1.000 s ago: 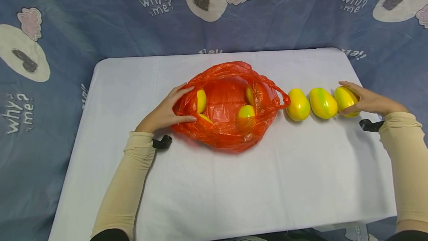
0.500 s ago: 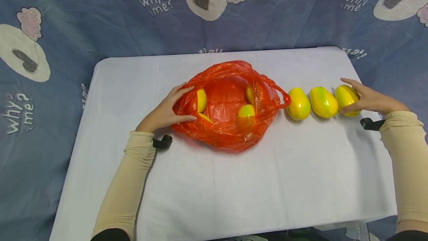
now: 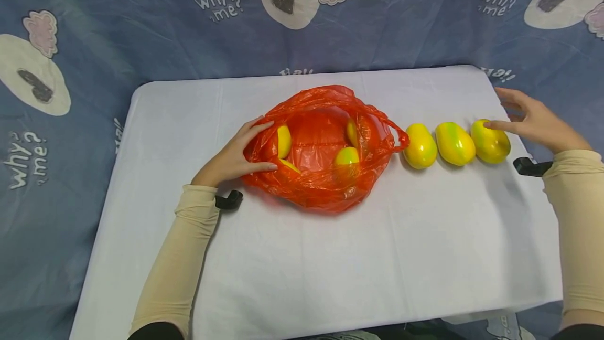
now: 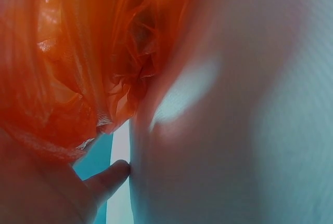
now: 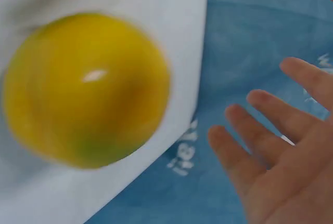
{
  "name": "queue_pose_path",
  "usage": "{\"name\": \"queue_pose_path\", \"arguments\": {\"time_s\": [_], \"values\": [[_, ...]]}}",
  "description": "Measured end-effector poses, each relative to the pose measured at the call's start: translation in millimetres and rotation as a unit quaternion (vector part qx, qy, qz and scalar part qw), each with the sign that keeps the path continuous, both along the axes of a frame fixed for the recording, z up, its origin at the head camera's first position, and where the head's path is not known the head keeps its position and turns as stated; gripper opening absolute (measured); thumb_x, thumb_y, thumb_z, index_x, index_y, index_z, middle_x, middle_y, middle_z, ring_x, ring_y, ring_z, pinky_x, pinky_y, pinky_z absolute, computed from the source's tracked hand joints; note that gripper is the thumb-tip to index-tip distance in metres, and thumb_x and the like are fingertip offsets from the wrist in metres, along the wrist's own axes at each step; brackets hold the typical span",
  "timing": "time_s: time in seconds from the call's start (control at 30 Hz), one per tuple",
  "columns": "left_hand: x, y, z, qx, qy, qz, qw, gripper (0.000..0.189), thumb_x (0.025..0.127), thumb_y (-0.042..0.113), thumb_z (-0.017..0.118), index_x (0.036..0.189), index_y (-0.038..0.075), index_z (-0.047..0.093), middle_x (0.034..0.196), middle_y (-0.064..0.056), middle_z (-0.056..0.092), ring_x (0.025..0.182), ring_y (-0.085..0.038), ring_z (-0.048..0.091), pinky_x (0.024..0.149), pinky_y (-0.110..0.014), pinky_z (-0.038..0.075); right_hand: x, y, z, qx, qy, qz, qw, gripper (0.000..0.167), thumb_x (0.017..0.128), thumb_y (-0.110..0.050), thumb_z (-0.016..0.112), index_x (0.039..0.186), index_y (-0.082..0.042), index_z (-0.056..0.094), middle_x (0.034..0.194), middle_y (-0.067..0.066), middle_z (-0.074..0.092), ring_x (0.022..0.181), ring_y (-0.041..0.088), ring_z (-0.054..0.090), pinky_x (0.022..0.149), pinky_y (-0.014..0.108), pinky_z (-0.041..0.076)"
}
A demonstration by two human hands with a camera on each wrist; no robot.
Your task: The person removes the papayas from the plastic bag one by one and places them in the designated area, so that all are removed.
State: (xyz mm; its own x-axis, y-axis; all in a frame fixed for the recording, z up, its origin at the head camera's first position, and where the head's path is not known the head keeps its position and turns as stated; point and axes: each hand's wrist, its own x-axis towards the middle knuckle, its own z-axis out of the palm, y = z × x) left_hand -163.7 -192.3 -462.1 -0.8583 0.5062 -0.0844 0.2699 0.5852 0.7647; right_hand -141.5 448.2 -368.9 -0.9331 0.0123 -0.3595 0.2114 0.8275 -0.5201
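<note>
An orange-red plastic bag (image 3: 312,143) lies with its mouth spread on the white-covered table, and several yellow mangoes show inside it, partly hidden by the film. My left hand (image 3: 231,156) holds the left side of the bag's rim, thumb and forefinger lying over the edge. The left wrist view shows the crumpled bag (image 4: 78,57) close up, most of the fingers hidden. My right hand (image 3: 542,119) is beside the rightmost mango (image 3: 491,143), fingers spread. In the right wrist view the hand (image 5: 291,151) holds nothing and stands apart from the mango (image 5: 86,91).
Two more mangoes, a middle one (image 3: 455,144) and one (image 3: 420,146) beside the bag's handle loop, complete a row with the rightmost. The white table (image 3: 349,272) ends at its right edge under the right forearm. A blue patterned cloth (image 3: 155,25) hangs behind.
My right hand has let go of the rightmost mango and moved up and to the right, its fingers spreading. The mangoes, the bag and my left hand have stayed in place.
</note>
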Motion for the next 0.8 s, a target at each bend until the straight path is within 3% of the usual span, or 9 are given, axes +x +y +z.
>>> {"name": "queue_pose_path", "arguments": {"time_s": [0.1,0.17,0.23,0.33,0.43,0.5,0.6,0.63,0.8], "values": [[0.3,-1.1,1.2,0.001,0.001,0.001,1.0000,0.098,0.077,0.053,0.088,0.158,0.048,0.032,0.173,0.007,0.015,0.159,-0.031,0.021,0.120,-0.071,0.031,-2.0,-11.4,9.0,0.011,0.046,-0.018,0.9987,0.094,0.098,-0.047,0.067,0.168,-0.015,0.012,0.174,0.017,0.011,0.155,0.048,0.021,0.117,0.076,0.021],[0.5,-1.9,1.7,0.002,0.001,0.002,1.0000,0.098,0.077,0.053,0.088,0.158,0.048,0.032,0.173,0.007,0.015,0.159,-0.031,0.022,0.120,-0.071,0.031,-3.6,-19.6,15.4,0.011,0.069,-0.022,0.9973,0.087,0.098,-0.048,0.066,0.166,-0.017,0.022,0.171,0.016,0.024,0.153,0.027,0.038,0.118,0.074,0.025],[0.8,-2.8,1.8,0.000,0.001,0.003,1.0000,0.098,0.077,0.053,0.087,0.158,0.048,0.032,0.173,0.006,0.015,0.159,-0.031,0.022,0.119,-0.071,0.031,-5.8,-28.9,22.0,0.005,0.087,-0.018,0.9960,0.080,0.099,-0.047,0.067,0.164,-0.020,0.030,0.166,0.011,0.038,0.137,0.003,0.051,0.120,0.069,0.028],[1.3,-4.0,1.7,-0.005,0.001,0.001,1.0000,0.099,0.078,0.053,0.087,0.159,0.048,0.031,0.173,0.005,0.015,0.158,-0.032,0.022,0.119,-0.071,0.031,-9.2,-43.5,31.4,-0.013,0.102,0.001,0.9947,0.071,0.099,-0.044,0.067,0.161,-0.025,0.038,0.157,0.003,0.053,0.107,-0.019,0.050,0.124,0.052,0.036],[1.7,-4.8,1.6,-0.006,0.001,0.000,1.0000,0.099,0.078,0.053,0.087,0.159,0.047,0.031,0.173,0.004,0.014,0.158,-0.033,0.021,0.119,-0.071,0.031,-12.5,-60.3,40.3,-0.029,0.104,0.020,0.9939,0.066,0.099,-0.042,0.068,0.158,-0.028,0.043,0.150,-0.003,0.059,0.105,-0.020,0.051,0.119,0.034,0.041],[1.8,-4.8,1.8,-0.004,-0.002,0.000,1.0000,0.099,0.078,0.054,0.087,0.159,0.047,0.031,0.173,0.004,0.014,0.158,-0.033,0.021,0.119,-0.071,0.032,-14.6,-71.5,44.7,-0.042,0.110,0.032,0.9925,0.063,0.099,-0.039,0.069,0.156,-0.027,0.046,0.146,-0.003,0.061,0.107,-0.017,0.052,0.106,0.018,0.045],[1.6,-4.2,0.9,-0.001,-0.005,-0.001,1.0000,0.099,0.077,0.054,0.087,0.159,0.047,0.031,0.173,0.005,0.014,0.159,-0.033,0.021,0.119,-0.071,0.031,-16.1,-88.5,49.4,-0.066,0.122,0.046,0.9892,0.060,0.098,-0.036,0.071,0.154,-0.024,0.050,0.142,-0.002,0.063,0.109,-0.013,0.056,0.088,0.004,0.045],[1.7,-3.9,0.8,-0.001,-0.005,-0.001,1.0000,0.098,0.077,0.055,0.087,0.159,0.047,0.032,0.173,0.005,0.014,0.159,-0.033,0.021,0.119,-0.071,0.031,-16.3,-93.8,50.4,-0.074,0.127,0.051,0.9878,0.059,0.098,-0.034,0.071,0.153,-0.023,0.051,0.141,-0.001,0.064,0.110,-0.011,0.057,0.082,0.001,0.044],[1.7,-1.8,1.0,-0.003,-0.002,-0.006,1.0000,0.098,0.078,0.056,0.086,0.159,0.047,0.031,0.173,0.005,0.014,0.158,-0.033,0.022,0.119,-0.070,0.032,-16.3,-122.5,54.0,-0.101,0.144,0.062,0.9824,0.054,0.098,-0.033,0.071,0.149,-0.024,0.055,0.142,0.000,0.063,0.118,-0.003,0.058,0.087,0.003,0.046]]}}
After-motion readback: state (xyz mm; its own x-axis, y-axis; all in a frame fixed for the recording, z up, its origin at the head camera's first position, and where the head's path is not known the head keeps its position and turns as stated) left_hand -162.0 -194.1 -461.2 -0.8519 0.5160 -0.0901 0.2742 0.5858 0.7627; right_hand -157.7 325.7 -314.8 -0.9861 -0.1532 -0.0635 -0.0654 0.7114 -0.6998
